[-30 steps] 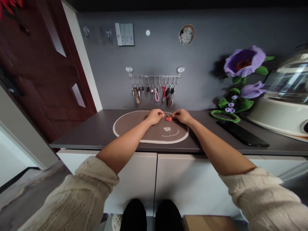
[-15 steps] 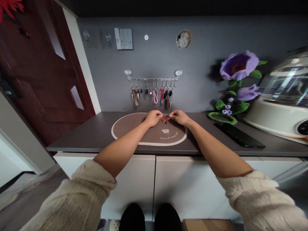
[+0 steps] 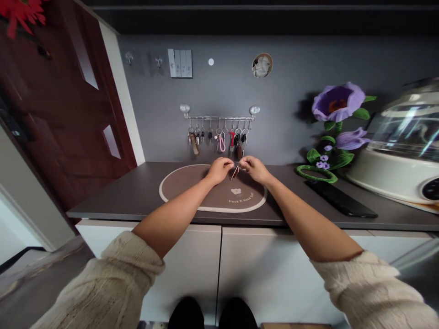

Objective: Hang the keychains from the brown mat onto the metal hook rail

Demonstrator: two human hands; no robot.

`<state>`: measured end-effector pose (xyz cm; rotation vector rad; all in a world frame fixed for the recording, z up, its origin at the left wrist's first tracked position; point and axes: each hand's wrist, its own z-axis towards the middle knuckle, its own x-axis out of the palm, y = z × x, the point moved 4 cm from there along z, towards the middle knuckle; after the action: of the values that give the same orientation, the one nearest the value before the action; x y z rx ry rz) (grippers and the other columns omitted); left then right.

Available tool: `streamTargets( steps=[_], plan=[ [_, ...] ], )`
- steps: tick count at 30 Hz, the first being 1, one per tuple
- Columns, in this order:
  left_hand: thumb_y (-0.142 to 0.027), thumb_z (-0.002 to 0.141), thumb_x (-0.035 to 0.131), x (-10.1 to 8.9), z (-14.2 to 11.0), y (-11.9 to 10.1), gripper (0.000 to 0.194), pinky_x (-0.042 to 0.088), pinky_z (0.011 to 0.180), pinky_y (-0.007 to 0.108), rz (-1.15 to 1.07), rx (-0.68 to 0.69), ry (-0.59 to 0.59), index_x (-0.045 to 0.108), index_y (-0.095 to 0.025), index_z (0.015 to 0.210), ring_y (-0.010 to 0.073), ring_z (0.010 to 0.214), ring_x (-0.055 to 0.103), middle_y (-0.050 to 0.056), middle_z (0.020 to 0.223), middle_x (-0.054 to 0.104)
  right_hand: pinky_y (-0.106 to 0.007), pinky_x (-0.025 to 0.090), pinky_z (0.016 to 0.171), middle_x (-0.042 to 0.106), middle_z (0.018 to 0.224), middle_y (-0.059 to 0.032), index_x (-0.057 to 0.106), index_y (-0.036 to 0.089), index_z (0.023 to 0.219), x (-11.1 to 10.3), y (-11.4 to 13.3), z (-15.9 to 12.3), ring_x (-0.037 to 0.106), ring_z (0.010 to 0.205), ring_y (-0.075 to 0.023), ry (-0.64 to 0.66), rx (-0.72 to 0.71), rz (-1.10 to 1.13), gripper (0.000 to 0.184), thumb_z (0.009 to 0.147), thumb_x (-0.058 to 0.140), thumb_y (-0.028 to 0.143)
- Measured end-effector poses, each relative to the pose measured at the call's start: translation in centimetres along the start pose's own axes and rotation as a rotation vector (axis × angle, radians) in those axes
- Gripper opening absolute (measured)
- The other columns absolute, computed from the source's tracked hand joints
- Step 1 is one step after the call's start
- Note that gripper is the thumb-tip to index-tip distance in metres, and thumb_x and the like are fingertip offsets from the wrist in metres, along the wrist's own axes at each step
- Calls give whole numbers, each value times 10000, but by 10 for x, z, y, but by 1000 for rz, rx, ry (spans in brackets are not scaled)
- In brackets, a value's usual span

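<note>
Over the oval brown mat, a small keychain with a flat red tag hangs between my hands. My left hand is pinched closed at the keychain's upper left, its fingertips close against it. My right hand is also closed in a pinch, on the keychain's ring side. The ring itself is too small to make out clearly, and the fingers partly cover it. Just above my hands, several keys dangle from a clear wall rack.
On the right of the counter lie a black phone, purple fabric flowers on a green base, and a white appliance with a clear dome. A dark red door stands at the left. White cabinet doors are below.
The red tag has turned from lying nearly flat to hanging edge-on and tilted. My hands have come slightly closer together around it. The view has tipped up a little.
</note>
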<state>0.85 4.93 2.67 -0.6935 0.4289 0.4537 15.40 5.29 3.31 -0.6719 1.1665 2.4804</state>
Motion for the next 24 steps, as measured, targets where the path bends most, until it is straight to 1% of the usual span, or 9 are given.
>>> streamTargets(
  steps=[4, 8, 13, 17, 21, 24],
  plan=[
    [-219, 739, 500, -2, 0, -6, 149, 403, 722, 264, -46, 18, -16, 633, -153, 754, 136, 749, 526, 41, 770, 622, -241, 374, 598, 499, 656, -3, 489, 156, 719, 1, 6, -1, 439, 613, -104, 2, -6, 52, 199, 737, 453, 350],
    [-230, 732, 503, -3, 0, -10, 142, 406, 701, 250, -145, -4, -13, 613, -142, 748, 123, 713, 529, 31, 753, 616, -230, 374, 588, 494, 654, 4, 492, 157, 742, 1, 12, -3, 436, 599, -94, 5, 30, 131, 205, 735, 466, 360],
    [-244, 724, 507, 0, -2, -13, 142, 407, 665, 236, -308, -94, 33, 578, -123, 745, 105, 663, 525, 20, 706, 599, -216, 379, 577, 485, 619, 20, 489, 160, 743, 3, 14, -4, 434, 562, -74, 12, 81, 279, 231, 726, 495, 390],
    [-276, 717, 516, 4, -3, -10, 168, 400, 637, 234, -440, -193, 56, 559, -117, 751, 92, 618, 504, 6, 658, 571, -221, 396, 601, 509, 621, 18, 505, 154, 745, 5, 9, -2, 456, 570, -71, -7, 121, 400, 289, 679, 553, 431],
    [-306, 711, 520, 7, -3, -7, 185, 378, 576, 216, -541, -250, 50, 543, -126, 744, 79, 575, 474, -11, 617, 535, -230, 409, 630, 537, 643, 14, 519, 152, 745, 7, 5, -2, 484, 584, -71, -12, 156, 522, 330, 626, 605, 447],
    [-322, 699, 533, 7, -3, -5, 198, 366, 552, 207, -599, -271, 27, 535, -130, 742, 77, 576, 473, -13, 621, 528, -228, 411, 637, 546, 646, 18, 527, 151, 734, 9, 5, -4, 496, 584, -67, -6, 183, 595, 323, 595, 645, 418]
  ],
)
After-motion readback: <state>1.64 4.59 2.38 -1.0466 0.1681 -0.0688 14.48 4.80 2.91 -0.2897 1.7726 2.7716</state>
